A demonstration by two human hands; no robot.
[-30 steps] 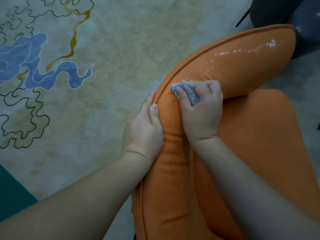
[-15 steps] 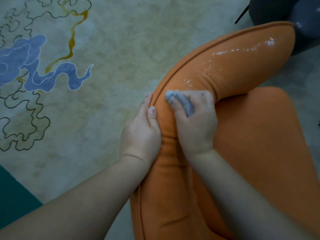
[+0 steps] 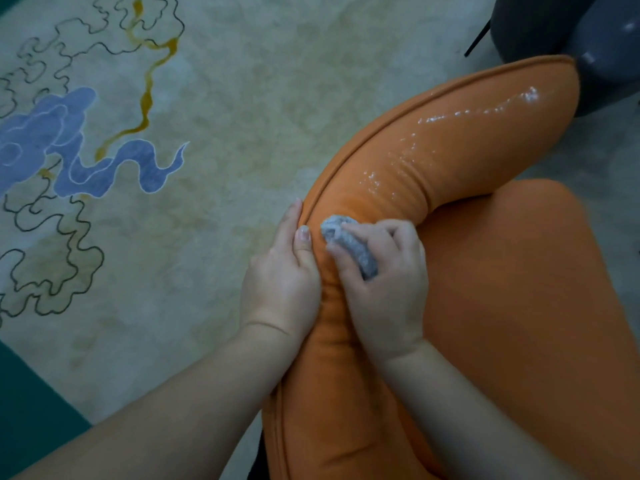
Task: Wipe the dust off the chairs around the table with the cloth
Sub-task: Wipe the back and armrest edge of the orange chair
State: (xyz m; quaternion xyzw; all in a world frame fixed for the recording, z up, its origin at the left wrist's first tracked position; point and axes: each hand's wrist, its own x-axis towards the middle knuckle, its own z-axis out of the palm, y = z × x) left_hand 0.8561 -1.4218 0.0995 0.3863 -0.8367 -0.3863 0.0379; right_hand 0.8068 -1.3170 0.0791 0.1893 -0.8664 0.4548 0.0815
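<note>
The right hand (image 3: 384, 289) held a small grey cloth (image 3: 349, 244), bunched up into a ball. Its fingers and thumb were curled round the cloth, so the grip was pinching it, and it pressed the cloth down on the fat orange back roll of the chair (image 3: 450, 157). The cloth sat on the bend of that roll, near the middle of the view, with one end poking out past the fingers toward 11 o'clock.

The left hand (image 3: 280, 275) was just beside the right one, at its 9 o'clock side. It gripped the outer edge of the roll. The thumb lay on top of the roll and the fingers went down over the outer side, where they were partly hidden. The thumb tip almost touched the cloth.

From the cloth, the roll curved away toward 2 o'clock. A line of shiny wet spots (image 3: 478, 112) ran along the top of it there. The orange seat (image 3: 519, 306) lay at 4 o'clock from the hands.

A dark grey chair (image 3: 609, 39) stood at the far end of the roll, in the top right corner.

A pale rug (image 3: 242, 98) lay under it all, with blue cloud shapes (image 3: 69, 161) at 9 o'clock and a yellow wavy line (image 3: 149, 95) at 10 o'clock.
</note>
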